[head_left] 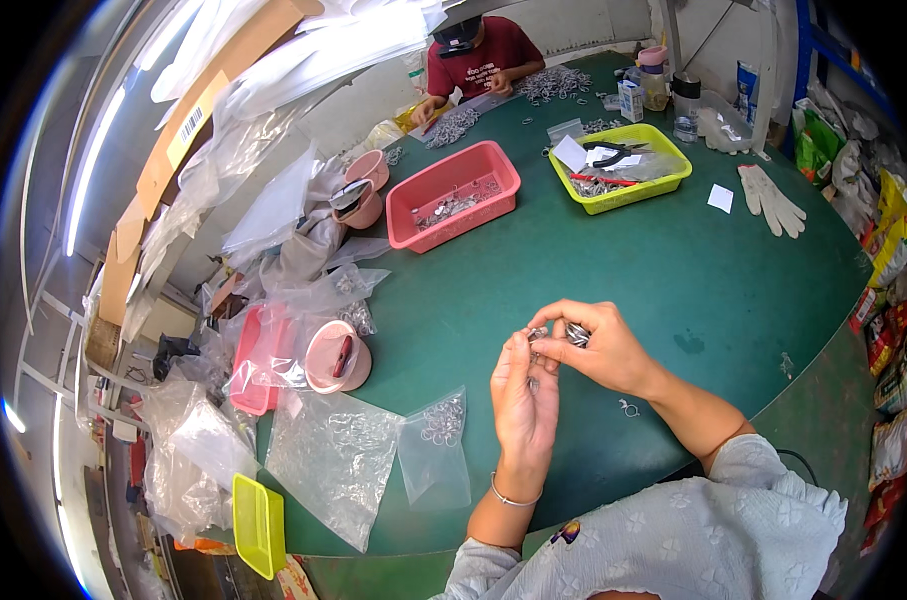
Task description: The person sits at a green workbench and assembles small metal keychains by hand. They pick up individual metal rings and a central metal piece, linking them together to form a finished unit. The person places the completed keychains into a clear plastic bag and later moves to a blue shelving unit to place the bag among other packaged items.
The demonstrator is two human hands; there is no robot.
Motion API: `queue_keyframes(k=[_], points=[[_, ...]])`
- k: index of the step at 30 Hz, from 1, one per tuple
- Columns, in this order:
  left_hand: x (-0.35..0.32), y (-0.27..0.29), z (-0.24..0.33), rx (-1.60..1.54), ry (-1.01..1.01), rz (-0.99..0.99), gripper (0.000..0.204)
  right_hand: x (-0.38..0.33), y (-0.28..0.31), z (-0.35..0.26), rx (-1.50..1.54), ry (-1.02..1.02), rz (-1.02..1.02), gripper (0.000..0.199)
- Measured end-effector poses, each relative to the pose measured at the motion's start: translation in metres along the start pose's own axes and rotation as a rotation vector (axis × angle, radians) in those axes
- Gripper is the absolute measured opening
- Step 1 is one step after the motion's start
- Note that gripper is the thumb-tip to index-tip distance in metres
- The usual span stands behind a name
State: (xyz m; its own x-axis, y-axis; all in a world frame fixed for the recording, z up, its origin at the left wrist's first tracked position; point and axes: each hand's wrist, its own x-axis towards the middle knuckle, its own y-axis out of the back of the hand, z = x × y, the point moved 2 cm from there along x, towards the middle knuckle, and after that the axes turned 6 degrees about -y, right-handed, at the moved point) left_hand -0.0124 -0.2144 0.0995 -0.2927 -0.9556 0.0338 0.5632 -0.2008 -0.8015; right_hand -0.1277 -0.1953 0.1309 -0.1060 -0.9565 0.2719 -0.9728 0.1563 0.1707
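Above the green table, my two hands meet at the fingertips. My left hand points upward, thumb and fingers pinched on a small silvery metal piece, whose exact kind I cannot make out. My right hand reaches in from the right, its thumb and forefinger at the same piece. A clump of shiny metal pieces is tucked in the curled fingers of my right hand. Below that hand, a loose metal clasp-like piece lies on the table. Left of my left hand is a clear plastic bag holding several metal rings.
A pink tray and a yellow-green basket with pliers hold metal parts. A pink bucket, a yellow-green tray and plastic bags line the left. A glove lies right; a co-worker sits opposite.
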Motion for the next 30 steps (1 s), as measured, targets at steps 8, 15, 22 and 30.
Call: queue_keyframes(k=[8, 15, 22, 30], points=[[-0.001, 0.0, -0.001, 0.023, 0.038, -0.076, 0.021, 0.001, 0.002, 0.006, 0.376, -0.175, -0.049, 0.013], [-0.001, -0.002, -0.001, 0.015, 0.048, -0.102, 0.017, 0.001, 0.003, 0.009, 0.353, -0.126, -0.029, 0.01], [-0.002, -0.003, -0.001, -0.013, 0.062, -0.082, 0.014, -0.001, 0.001, 0.001, 0.398, -0.11, -0.024, 0.015], [-0.004, -0.005, -0.002, -0.016, 0.108, -0.079, 0.016, 0.0, 0.004, 0.003, 0.402, -0.14, -0.067, 0.015]])
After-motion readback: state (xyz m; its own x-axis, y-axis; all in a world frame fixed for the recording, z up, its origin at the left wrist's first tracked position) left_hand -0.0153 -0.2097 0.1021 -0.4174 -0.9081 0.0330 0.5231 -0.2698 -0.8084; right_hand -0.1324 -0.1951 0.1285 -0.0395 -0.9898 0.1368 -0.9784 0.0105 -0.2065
